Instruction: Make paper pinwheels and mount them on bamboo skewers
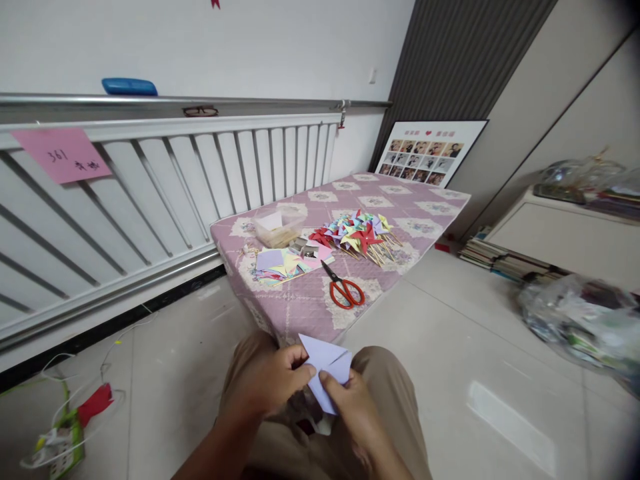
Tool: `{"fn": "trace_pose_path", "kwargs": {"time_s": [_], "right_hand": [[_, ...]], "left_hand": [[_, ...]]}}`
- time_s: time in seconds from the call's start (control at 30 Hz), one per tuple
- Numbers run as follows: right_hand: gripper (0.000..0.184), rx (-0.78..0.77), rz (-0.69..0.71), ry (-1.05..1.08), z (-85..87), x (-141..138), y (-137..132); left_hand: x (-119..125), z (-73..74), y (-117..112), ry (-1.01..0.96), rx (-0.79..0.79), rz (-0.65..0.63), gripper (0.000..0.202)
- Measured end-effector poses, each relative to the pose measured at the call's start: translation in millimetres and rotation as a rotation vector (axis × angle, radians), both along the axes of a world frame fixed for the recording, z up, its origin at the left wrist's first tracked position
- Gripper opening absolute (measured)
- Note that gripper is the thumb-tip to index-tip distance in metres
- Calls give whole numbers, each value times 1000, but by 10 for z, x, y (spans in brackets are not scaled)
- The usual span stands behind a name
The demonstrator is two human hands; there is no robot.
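A pale lavender sheet of paper [325,353], with a slit running in from its upper right corner, is held above my lap. My left hand [285,377] pinches its left side between thumb and fingers. From the lower right, my right hand [353,397] grips it with the thumb on top. Beyond, on the covered table, lie scissors with orange-red handles [345,290], blades pointing up and left. A stack of coloured paper [275,262] sits to their left. Several paper pinwheels on sticks [357,233] are heaped behind the scissors.
A clear plastic box [279,227] stands on the purple patterned tablecloth [310,313]. A white radiator [170,173] runs along the left wall. A power strip with cables [67,447] lies on the floor at lower left. Plastic bags [585,320] are at right.
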State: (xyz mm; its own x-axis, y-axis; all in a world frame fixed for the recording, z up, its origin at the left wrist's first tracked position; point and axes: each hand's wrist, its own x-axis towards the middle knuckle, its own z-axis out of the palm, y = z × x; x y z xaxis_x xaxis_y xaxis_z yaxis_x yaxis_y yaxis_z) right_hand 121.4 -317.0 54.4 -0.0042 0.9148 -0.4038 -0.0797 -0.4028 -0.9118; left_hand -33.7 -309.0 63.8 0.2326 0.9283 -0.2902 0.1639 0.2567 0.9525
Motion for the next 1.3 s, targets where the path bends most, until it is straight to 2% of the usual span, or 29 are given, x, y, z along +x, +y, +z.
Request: {"fn": "trace_pose_path", "kwargs": {"time_s": [0.2, 0.27, 0.37, 0.53, 0.67, 0.77, 0.93, 1.3], "right_hand": [[26, -10, -132, 320, 15, -49, -15], [27, -5, -169, 342, 29, -65, -12], [26, 13, -189, 351, 18, -83, -10], [31, 20, -221, 361, -64, -100, -25], [35, 21, -219, 358, -99, -133, -46], [37, 39, -202, 314, -109, -166, -59], [36, 37, -208, 328, -124, -188, -71], [34, 31, -125, 406, -151, -199, -77]], "left_hand": [[16, -48, -37, -559, -187, 284, 38], [85, -93, -82, -682, -217, 310, 43], [250, -200, -175, -758, -215, 343, 44], [511, -270, -275, -750, -167, 548, 41], [601, -231, -222, -698, -177, 639, 47], [640, -227, -178, -685, -155, 679, 41], [661, -231, -169, -647, -132, 681, 35], [581, -160, -132, -554, -157, 675, 27]]}}
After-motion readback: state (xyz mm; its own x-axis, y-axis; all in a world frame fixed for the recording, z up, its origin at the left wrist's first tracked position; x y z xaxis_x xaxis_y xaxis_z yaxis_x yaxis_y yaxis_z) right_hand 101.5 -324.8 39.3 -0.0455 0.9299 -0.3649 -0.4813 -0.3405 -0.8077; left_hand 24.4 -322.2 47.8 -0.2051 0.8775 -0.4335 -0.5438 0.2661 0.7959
